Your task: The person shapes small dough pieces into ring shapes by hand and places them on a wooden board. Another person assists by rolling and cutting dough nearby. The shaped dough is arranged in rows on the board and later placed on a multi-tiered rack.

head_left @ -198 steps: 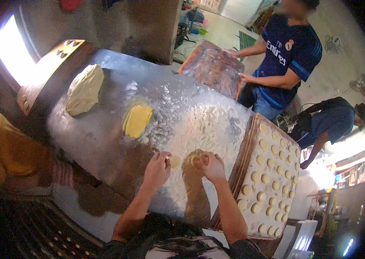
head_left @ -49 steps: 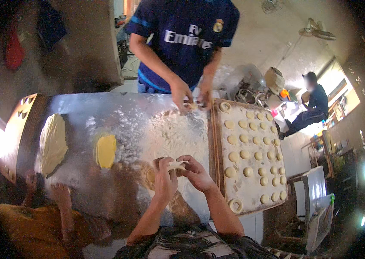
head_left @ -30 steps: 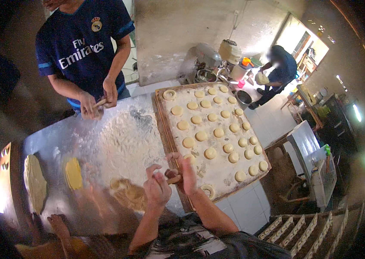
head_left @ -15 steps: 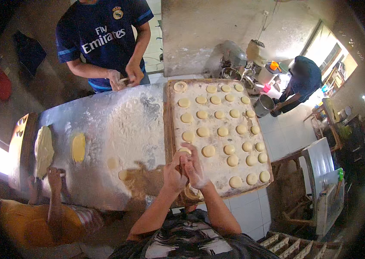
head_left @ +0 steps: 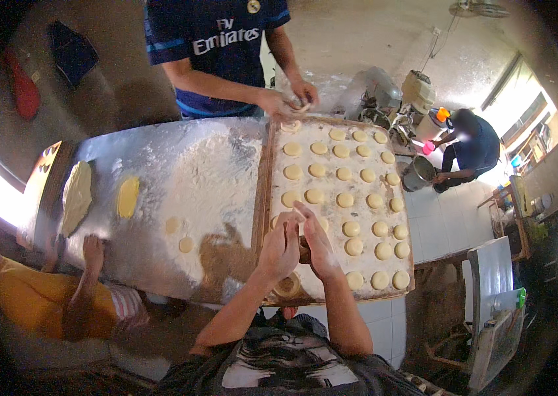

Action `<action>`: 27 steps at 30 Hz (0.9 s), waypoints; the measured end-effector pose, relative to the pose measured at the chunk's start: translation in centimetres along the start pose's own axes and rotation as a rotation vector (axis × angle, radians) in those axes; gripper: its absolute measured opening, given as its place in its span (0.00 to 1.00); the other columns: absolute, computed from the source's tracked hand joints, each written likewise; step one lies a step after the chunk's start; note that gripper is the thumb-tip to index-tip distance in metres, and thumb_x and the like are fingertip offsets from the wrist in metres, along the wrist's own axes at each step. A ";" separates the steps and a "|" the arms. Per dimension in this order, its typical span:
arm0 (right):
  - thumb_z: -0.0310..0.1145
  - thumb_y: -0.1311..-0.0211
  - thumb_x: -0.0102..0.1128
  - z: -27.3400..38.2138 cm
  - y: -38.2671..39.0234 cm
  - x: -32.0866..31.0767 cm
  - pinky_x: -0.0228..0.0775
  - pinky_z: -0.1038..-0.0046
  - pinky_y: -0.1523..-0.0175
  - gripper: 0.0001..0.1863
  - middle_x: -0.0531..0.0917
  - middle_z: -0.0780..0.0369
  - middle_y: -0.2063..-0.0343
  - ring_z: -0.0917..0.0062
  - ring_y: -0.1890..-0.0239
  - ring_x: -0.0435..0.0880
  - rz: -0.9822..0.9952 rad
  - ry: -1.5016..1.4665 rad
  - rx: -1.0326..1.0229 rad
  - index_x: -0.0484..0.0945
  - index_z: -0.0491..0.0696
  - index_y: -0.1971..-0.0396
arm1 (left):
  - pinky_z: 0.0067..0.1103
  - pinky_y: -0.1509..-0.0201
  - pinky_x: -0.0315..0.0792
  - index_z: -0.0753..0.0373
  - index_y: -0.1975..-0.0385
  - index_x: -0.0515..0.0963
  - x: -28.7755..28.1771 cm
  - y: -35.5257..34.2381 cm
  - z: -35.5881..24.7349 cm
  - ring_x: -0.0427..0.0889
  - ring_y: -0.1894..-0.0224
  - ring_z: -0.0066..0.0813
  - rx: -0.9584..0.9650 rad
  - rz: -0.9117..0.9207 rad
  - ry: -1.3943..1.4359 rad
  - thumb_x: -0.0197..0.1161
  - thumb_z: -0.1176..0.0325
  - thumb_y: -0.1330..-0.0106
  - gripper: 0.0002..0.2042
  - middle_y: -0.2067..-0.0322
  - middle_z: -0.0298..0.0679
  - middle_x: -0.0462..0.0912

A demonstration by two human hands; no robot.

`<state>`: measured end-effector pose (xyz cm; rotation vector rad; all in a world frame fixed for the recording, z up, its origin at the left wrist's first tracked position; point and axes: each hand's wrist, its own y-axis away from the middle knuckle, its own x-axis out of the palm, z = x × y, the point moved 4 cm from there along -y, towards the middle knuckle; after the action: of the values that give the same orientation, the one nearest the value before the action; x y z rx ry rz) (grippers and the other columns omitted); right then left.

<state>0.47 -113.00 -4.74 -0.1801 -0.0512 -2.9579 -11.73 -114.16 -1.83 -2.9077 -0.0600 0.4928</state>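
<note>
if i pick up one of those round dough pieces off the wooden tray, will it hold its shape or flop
Probably soft: the dough rounds look like raw, flattened discs, so one would likely sag or dent under fingers. They seem light, being small and thin. The flour dusting the wooden tray suggests they may lift without sticking much, and flat discs are unlikely to roll.

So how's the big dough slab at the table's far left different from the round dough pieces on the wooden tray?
The dough slab is one large oval; the dough rounds are many small discs in rows. The slab lies on the metal table, the rounds on the wooden tray. Both are pale yellow.
</note>
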 end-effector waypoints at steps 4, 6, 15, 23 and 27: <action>0.50 0.27 0.47 -1.6 -1.3 -0.1 0.74 0.74 0.59 0.30 0.79 0.60 0.57 0.77 0.67 0.80 -0.040 0.001 0.233 0.62 0.47 0.34 | 0.46 0.56 0.71 0.63 0.50 0.68 -0.3 -1.7 2.2 0.79 0.57 0.65 -0.117 -0.019 -0.035 0.44 0.59 0.23 0.14 0.62 0.60 0.79; 0.49 0.29 0.50 -0.9 -1.5 0.3 0.75 0.77 0.65 0.30 0.81 0.61 0.65 0.81 0.72 0.81 -0.131 0.239 0.256 0.62 0.48 0.34 | 0.47 0.53 0.71 0.64 0.52 0.69 -0.2 -2.8 6.6 0.78 0.55 0.67 -0.143 0.047 -0.124 0.44 0.58 0.23 0.15 0.60 0.61 0.80; 0.47 0.25 0.46 -2.2 -1.7 1.6 0.71 0.78 0.69 0.27 0.76 0.66 0.72 0.84 0.79 0.72 0.021 0.247 -0.293 0.61 0.50 0.33 | 0.43 0.51 0.71 0.66 0.50 0.71 -1.2 -0.8 1.1 0.77 0.51 0.64 -0.094 0.008 -0.038 0.42 0.63 0.23 0.15 0.57 0.62 0.79; 0.53 0.27 0.46 -3.3 -1.0 -0.5 0.74 0.64 0.51 0.34 0.83 0.51 0.60 0.60 0.59 0.83 0.030 0.073 0.207 0.56 0.49 0.30 | 0.44 0.51 0.71 0.64 0.44 0.67 -1.2 -1.9 2.2 0.77 0.50 0.60 -0.072 0.012 -0.042 0.47 0.61 0.24 0.16 0.54 0.59 0.77; 0.50 0.31 0.52 -0.5 -1.2 -0.1 0.75 0.56 0.52 0.38 0.86 0.50 0.60 0.52 0.58 0.85 -0.268 0.829 0.080 0.52 0.46 0.30 | 0.44 0.50 0.73 0.62 0.42 0.65 -2.5 -2.5 5.1 0.76 0.49 0.60 -0.243 0.047 -0.589 0.57 0.61 0.30 0.21 0.52 0.59 0.74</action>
<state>0.30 -111.81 -5.32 1.1274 -0.0851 -3.0148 -15.78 -110.96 -5.28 -2.8793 -0.1413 1.4200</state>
